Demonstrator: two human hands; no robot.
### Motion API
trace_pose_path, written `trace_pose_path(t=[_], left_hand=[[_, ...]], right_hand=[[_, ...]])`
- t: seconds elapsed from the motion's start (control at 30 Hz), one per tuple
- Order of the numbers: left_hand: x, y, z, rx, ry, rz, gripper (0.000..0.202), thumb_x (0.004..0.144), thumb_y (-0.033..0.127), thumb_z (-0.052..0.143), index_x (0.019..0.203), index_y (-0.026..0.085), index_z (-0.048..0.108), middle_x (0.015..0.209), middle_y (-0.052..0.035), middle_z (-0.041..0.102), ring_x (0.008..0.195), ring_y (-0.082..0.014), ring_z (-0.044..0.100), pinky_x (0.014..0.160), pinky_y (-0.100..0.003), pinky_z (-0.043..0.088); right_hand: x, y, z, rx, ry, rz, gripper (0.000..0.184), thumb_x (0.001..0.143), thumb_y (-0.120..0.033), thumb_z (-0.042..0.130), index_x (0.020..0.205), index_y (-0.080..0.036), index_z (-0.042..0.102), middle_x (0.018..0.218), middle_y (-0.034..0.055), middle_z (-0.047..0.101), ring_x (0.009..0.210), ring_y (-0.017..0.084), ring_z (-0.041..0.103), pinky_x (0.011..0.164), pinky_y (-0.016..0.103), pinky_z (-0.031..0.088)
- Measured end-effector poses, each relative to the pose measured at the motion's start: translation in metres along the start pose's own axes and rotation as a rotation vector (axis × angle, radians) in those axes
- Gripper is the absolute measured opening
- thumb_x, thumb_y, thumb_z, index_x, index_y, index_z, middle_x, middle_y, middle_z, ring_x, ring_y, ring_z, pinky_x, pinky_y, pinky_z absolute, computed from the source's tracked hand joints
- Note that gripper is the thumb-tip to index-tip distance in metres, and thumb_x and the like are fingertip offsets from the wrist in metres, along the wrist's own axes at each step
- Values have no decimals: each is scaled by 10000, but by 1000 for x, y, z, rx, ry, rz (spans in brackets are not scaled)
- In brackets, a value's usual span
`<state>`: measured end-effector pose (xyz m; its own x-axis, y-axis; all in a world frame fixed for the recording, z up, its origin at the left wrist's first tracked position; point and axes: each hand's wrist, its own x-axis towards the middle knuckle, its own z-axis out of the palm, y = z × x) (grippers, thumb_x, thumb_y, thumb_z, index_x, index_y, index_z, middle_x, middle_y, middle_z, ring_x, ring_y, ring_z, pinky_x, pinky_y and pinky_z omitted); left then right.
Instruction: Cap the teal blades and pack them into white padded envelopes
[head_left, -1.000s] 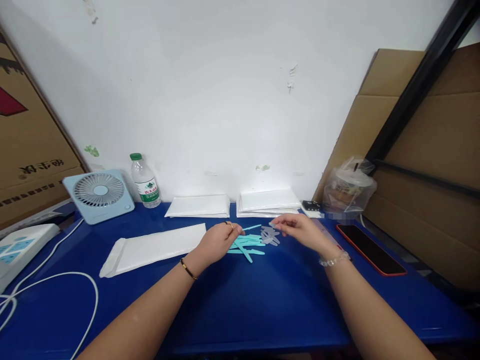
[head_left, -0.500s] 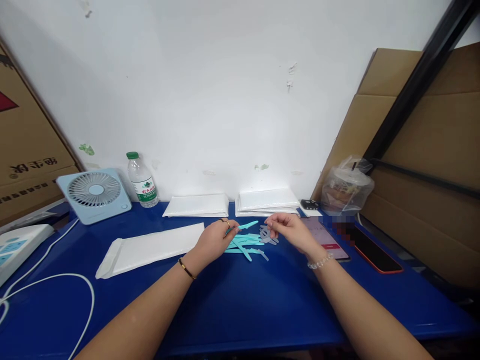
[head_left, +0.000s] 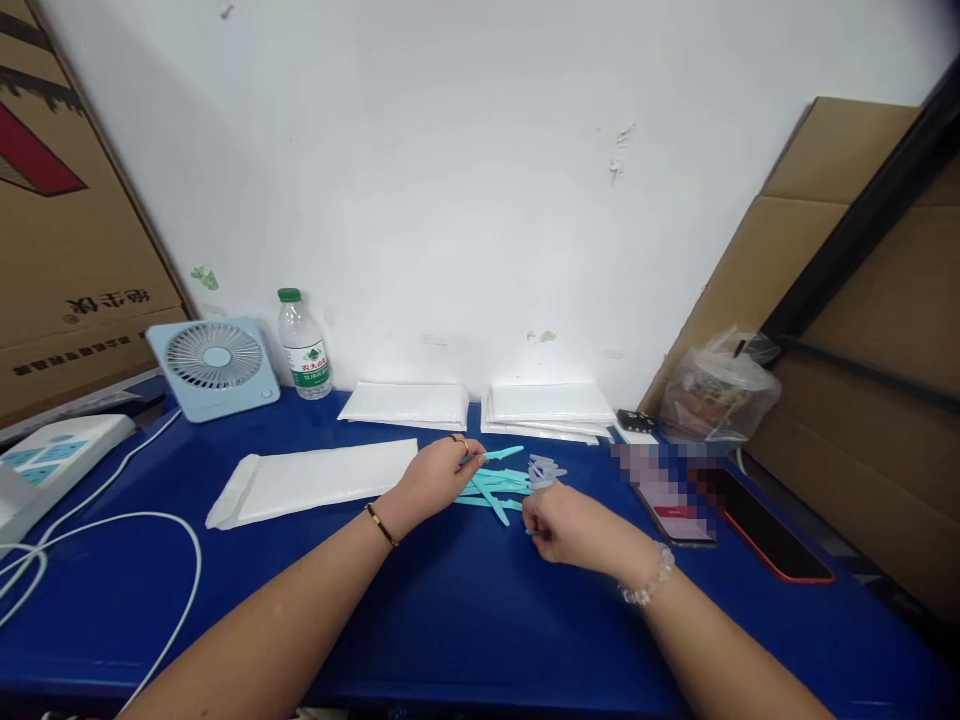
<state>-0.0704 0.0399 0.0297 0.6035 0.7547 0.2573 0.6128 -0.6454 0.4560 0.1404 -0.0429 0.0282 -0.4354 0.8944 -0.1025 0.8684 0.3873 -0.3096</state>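
Note:
My left hand (head_left: 450,472) is closed around a turquoise eyebrow razor (head_left: 504,454), whose slim end points right. Beneath it, several more turquoise eyebrow razors (head_left: 491,490) lie crossed in a loose pile on the blue table. My right hand (head_left: 574,530) is down at the right end of the lowest razor, its fingers pinched over that razor's clear cap; only a small translucent bit shows under the fingertips. Just behind this hand sits a little heap of clear plastic caps (head_left: 545,468).
A white padded mailer (head_left: 322,480) lies at left. Two stacks of white mailers (head_left: 405,402) stand against the wall. Around them are a blue fan (head_left: 217,370), a water bottle (head_left: 306,350), a power strip (head_left: 67,455) with cables, two phones (head_left: 780,525) and a bagged drink cup (head_left: 720,390).
My right hand has moved down and toward me, from beside the clear caps to the lowest razor's capped end. My left hand keeps its razor. The view has shifted slightly.

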Motion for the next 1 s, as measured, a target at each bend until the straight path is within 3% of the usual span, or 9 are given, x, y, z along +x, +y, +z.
trace_pose_path(t=[0.1,0.3,0.47,0.6,0.7,1.0], left_hand=[[-1,1,-1,-30,-5,-7,349,918,419,356,914,212,638,854,-37,643,818,-179,577,717,-263,437],[-1,1,-3,-136,-19,-18,356,908,438,360,899,211,633,876,-25,648,806,-172,579,705,-252,433],[-1,2,-3,-161,-49,-23,364,909,450,354,888,213,629,846,-15,649,769,-166,575,687,-252,428],[-1,5,-4,-162,-48,14,372,914,445,344,878,208,629,860,-22,647,794,-171,572,694,-251,426],[-2,6,-3,-147,-48,24,371,915,440,343,891,209,632,861,-27,645,799,-175,570,701,-254,429],[-3,6,0,-143,-69,61,342,918,405,358,947,216,642,926,-33,648,865,-180,569,738,-258,427]], right_hand=[[2,-4,1,-24,93,-65,122,671,-56,529,696,-167,574,696,41,600,619,140,523,560,244,354],[0,20,-22,779,321,-25,202,845,-305,541,1001,-183,581,682,-3,568,561,114,548,537,244,446],[6,42,-26,1207,427,93,356,674,-358,763,929,-160,614,706,12,632,656,151,648,576,252,510],[12,48,-19,1268,416,148,303,653,-360,783,767,-137,613,590,-2,631,505,109,617,474,199,484],[17,49,-12,1264,487,149,307,684,-395,754,690,-145,577,520,-27,596,379,85,549,360,179,416],[26,39,0,1159,573,100,311,729,-442,701,705,-153,590,522,-17,612,378,99,555,349,188,394]])
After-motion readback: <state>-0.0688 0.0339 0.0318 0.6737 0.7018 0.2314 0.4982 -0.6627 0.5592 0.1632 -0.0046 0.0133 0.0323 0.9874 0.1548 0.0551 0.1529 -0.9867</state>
